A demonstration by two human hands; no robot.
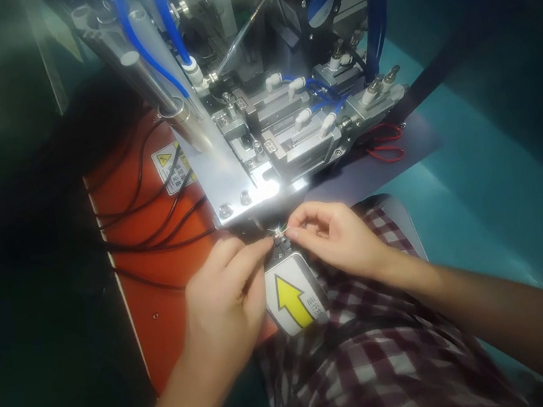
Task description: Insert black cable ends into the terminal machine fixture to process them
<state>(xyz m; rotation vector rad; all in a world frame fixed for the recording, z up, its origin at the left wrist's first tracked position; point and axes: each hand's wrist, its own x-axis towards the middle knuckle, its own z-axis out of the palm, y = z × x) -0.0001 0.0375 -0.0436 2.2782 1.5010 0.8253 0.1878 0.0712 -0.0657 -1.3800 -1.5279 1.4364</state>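
At the front edge of a metal machine (269, 187), my two hands meet over a small fixture (284, 253). My right hand (334, 235) pinches a thin, pale, wire-like piece (284, 231) between thumb and forefinger. From the left, my left hand (231, 276) reaches in with its fingers pressed together, its fingertips at the other end of that piece. Whether they grip it or something else is too small to make out. Just below the fixture sits a white plate with a yellow arrow (291, 298).
An orange base plate (162, 340) carries several black cables (155, 237) and a warning label (173, 167). Blue air hoses (170, 22), white fittings (302, 117) and a metal post (148, 79) rise behind. A red wire loop (387, 143) lies right, above a teal floor (493, 199).
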